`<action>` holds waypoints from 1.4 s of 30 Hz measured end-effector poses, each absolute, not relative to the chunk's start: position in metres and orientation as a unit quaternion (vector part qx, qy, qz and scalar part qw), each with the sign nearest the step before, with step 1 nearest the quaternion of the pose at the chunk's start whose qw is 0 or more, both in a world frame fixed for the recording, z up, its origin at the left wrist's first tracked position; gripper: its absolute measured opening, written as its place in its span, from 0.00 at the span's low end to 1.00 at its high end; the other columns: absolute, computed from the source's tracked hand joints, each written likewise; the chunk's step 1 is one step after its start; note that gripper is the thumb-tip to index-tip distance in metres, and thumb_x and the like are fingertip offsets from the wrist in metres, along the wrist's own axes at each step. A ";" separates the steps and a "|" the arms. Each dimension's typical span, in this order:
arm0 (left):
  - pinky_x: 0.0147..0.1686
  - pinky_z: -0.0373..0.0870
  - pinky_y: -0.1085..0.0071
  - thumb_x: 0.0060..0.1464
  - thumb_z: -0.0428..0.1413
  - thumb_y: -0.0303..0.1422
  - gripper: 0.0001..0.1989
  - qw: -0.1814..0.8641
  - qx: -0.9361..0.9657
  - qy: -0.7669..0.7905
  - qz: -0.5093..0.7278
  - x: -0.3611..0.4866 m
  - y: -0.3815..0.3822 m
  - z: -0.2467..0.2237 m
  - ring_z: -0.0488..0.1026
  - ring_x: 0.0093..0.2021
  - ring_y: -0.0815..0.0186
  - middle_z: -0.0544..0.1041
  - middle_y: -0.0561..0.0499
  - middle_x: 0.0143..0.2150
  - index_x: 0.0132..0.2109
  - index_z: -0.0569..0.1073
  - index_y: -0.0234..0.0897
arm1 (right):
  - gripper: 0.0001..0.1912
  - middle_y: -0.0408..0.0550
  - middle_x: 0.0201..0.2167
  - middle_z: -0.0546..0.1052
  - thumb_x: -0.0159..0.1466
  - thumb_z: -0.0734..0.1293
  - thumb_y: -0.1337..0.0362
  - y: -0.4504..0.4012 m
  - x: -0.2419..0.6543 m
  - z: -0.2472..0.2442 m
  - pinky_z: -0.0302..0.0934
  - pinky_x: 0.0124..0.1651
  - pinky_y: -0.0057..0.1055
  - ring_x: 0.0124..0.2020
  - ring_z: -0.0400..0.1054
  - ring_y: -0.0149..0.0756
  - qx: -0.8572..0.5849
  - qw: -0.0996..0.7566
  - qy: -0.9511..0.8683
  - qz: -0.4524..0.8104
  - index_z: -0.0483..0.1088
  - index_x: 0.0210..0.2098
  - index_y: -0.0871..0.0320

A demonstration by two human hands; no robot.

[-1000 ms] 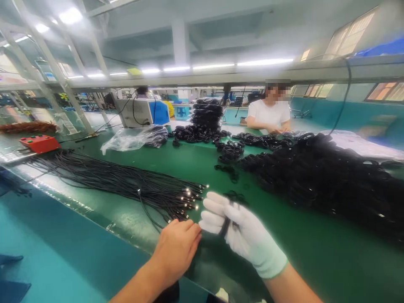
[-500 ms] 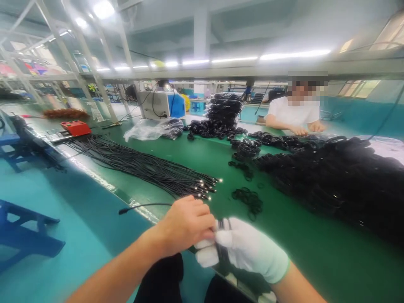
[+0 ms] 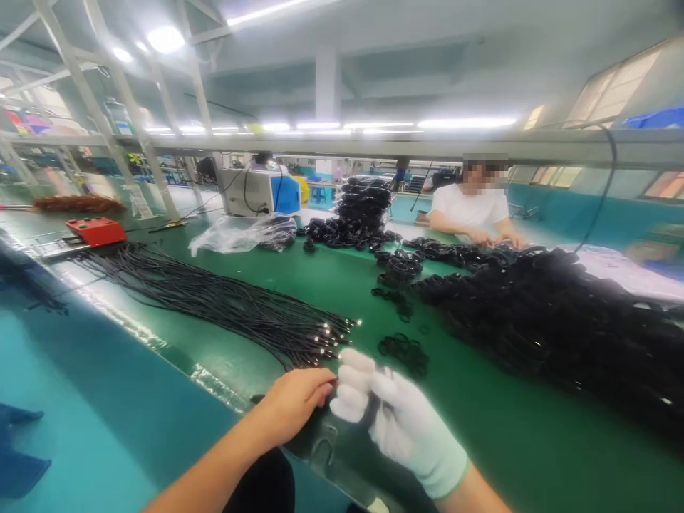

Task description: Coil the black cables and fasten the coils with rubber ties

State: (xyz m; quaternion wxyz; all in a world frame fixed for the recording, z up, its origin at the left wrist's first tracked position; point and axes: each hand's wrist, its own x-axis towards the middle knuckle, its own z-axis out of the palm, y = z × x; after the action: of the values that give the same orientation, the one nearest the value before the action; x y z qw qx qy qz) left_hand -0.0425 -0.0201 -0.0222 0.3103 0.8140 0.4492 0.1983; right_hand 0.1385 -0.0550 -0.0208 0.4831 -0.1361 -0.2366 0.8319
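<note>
My gloved right hand (image 3: 403,420) is closed around a coiled black cable (image 3: 372,412), whose dark loops show between the white fingers. Beside it, to the left, is my bare left hand (image 3: 296,406), its fingers bent and pressed together near the glove's fingertips. A short dark cable end sticks out behind this left hand; the part within the fingers is hidden. Both hands are over the front edge of the green table (image 3: 331,278). Just beyond them lies a long bundle of straight black cables (image 3: 224,303) with shiny metal plugs.
Small black rings or coils (image 3: 403,354) lie ahead of the glove. A large heap of black coiled cables (image 3: 524,313) fills the right side. Farther back are a red box (image 3: 96,231), a plastic bag (image 3: 229,235), a blue-and-white machine (image 3: 261,192) and a person (image 3: 470,206) across the table.
My left hand has drawn back slightly left, and its trailing cable end shows much shorter. The glove's fingers have lifted and curled around the coil. The view has shifted right.
</note>
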 end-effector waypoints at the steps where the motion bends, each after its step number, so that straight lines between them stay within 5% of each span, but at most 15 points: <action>1: 0.31 0.61 0.74 0.59 0.45 0.30 0.12 0.261 0.817 0.482 0.181 -0.041 -0.025 -0.023 0.71 0.31 0.66 0.75 0.54 0.29 0.35 0.73 0.39 | 0.22 0.50 0.40 0.74 0.56 0.70 0.63 -0.052 0.142 -0.021 0.58 0.52 0.43 0.39 0.69 0.36 -0.146 0.504 -0.239 0.817 0.67 0.50 0.61; 6: 0.29 0.58 0.71 0.59 0.45 0.29 0.11 0.063 0.829 0.546 0.106 -0.021 -0.058 -0.023 0.72 0.31 0.63 0.76 0.50 0.32 0.37 0.72 0.40 | 0.20 0.55 0.49 0.73 0.60 0.68 0.64 -0.042 0.153 -0.025 0.53 0.58 0.50 0.47 0.69 0.42 -0.184 0.547 -0.250 0.777 0.67 0.51 0.61; 10: 0.28 0.57 0.68 0.57 0.47 0.27 0.10 0.030 0.857 0.505 0.098 -0.007 -0.072 -0.021 0.69 0.27 0.63 0.74 0.51 0.28 0.32 0.71 0.39 | 0.20 0.57 0.50 0.72 0.60 0.67 0.64 -0.044 0.152 -0.026 0.54 0.58 0.50 0.47 0.70 0.43 -0.215 0.552 -0.260 0.763 0.67 0.51 0.61; 15: 0.30 0.56 0.67 0.56 0.48 0.25 0.10 -0.058 0.910 0.376 0.162 -0.015 -0.059 -0.013 0.66 0.27 0.65 0.71 0.52 0.25 0.27 0.68 0.37 | 0.16 0.55 0.46 0.74 0.61 0.67 0.65 -0.046 0.148 -0.026 0.58 0.54 0.43 0.44 0.70 0.39 -0.251 0.538 -0.303 0.745 0.68 0.48 0.62; 19: 0.40 0.58 0.65 0.60 0.48 0.32 0.12 -0.117 0.956 0.207 0.172 -0.030 -0.030 0.015 0.65 0.31 0.66 0.72 0.51 0.27 0.29 0.69 0.36 | 0.13 0.53 0.40 0.76 0.60 0.67 0.67 -0.048 0.139 -0.026 0.60 0.50 0.37 0.43 0.69 0.39 -0.239 0.457 -0.371 0.772 0.71 0.44 0.64; 24: 0.47 0.58 0.68 0.56 0.54 0.43 0.13 -0.025 0.971 0.164 0.173 -0.039 0.001 0.029 0.66 0.33 0.67 0.74 0.53 0.30 0.32 0.72 0.38 | 0.16 0.51 0.34 0.74 0.57 0.70 0.65 -0.057 0.133 -0.026 0.61 0.47 0.39 0.36 0.69 0.34 -0.141 0.388 -0.312 0.855 0.70 0.43 0.65; 29: 0.51 0.57 0.68 0.55 0.55 0.35 0.05 0.051 0.971 0.160 0.170 -0.033 0.002 0.021 0.68 0.39 0.67 0.76 0.54 0.35 0.34 0.74 0.40 | 0.20 0.57 0.36 0.75 0.54 0.71 0.66 -0.058 0.136 -0.034 0.63 0.45 0.42 0.34 0.72 0.38 -0.177 0.338 -0.305 0.873 0.70 0.44 0.70; 33: 0.41 0.61 0.69 0.56 0.52 0.27 0.10 0.038 0.973 0.191 0.126 -0.028 -0.002 0.035 0.68 0.40 0.65 0.75 0.51 0.36 0.28 0.74 0.38 | 0.18 0.58 0.33 0.76 0.56 0.70 0.64 -0.056 0.139 -0.043 0.65 0.41 0.43 0.33 0.74 0.42 -0.170 0.306 -0.298 0.888 0.70 0.41 0.71; 39: 0.24 0.61 0.78 0.50 0.58 0.30 0.03 0.449 0.848 0.267 0.088 -0.031 0.011 0.033 0.66 0.23 0.73 0.71 0.57 0.24 0.32 0.73 0.35 | 0.17 0.45 0.26 0.70 0.54 0.71 0.59 -0.059 0.139 -0.040 0.62 0.40 0.41 0.27 0.67 0.33 -0.125 0.286 -0.270 0.911 0.65 0.36 0.64; 42: 0.21 0.59 0.79 0.50 0.55 0.30 0.05 0.560 0.751 0.314 0.157 -0.033 0.005 0.014 0.62 0.21 0.75 0.67 0.58 0.23 0.35 0.70 0.33 | 0.18 0.42 0.25 0.66 0.53 0.72 0.58 -0.059 0.136 -0.037 0.60 0.39 0.38 0.27 0.63 0.31 -0.124 0.307 -0.300 0.895 0.63 0.33 0.61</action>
State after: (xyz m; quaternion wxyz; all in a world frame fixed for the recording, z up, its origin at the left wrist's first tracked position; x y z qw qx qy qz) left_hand -0.0328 0.0048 0.0140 0.5598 0.7507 0.3136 0.1572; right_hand 0.1355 -0.0590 -0.0374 0.3066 -0.1242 -0.3000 0.8947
